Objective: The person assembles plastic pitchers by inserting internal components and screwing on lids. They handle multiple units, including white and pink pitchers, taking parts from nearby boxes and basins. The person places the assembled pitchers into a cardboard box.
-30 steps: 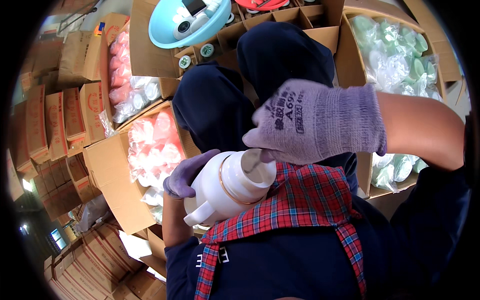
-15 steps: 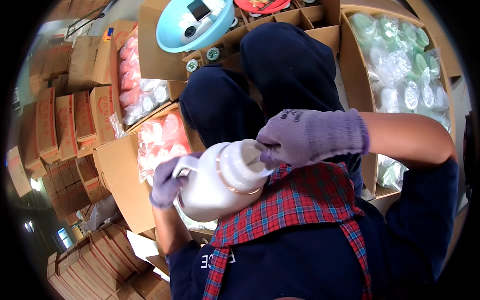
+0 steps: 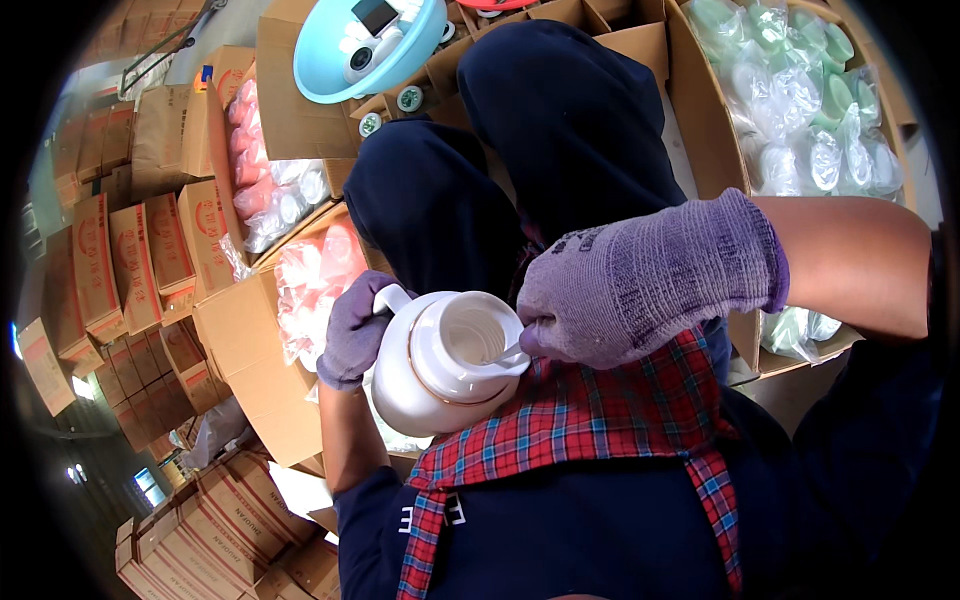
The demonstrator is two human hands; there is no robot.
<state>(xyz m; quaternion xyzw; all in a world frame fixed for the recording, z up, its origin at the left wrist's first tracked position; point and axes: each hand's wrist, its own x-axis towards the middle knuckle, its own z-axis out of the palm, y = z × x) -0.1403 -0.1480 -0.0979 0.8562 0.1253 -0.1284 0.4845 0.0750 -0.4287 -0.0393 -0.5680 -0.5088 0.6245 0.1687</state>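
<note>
A white thermos jug (image 3: 400, 370) with a thin gold ring lies tilted over my lap, its open mouth (image 3: 470, 335) facing up toward me. My left hand (image 3: 355, 330), in a purple-grey knit glove, is closed round the jug's handle (image 3: 390, 297). My right hand (image 3: 620, 290), gloved alike, is pinched at the spout side of the mouth. A pale sliver shows by its fingertips, but I cannot tell whether it is the spout or a separate piece. Under the jug is my red plaid apron (image 3: 560, 400).
Ahead, a light blue basin (image 3: 325, 60) holding small items rests on a divided carton (image 3: 440, 100). An open carton of bagged pale green and white parts (image 3: 800, 110) stands right. Cartons of bagged pink parts (image 3: 320, 270) stand left, with stacked brown boxes (image 3: 100, 260) beyond.
The jug has turned so that its mouth faces me more and its inside shows. My right hand has come slightly nearer, staying at the rim. The whole view has shifted a little.
</note>
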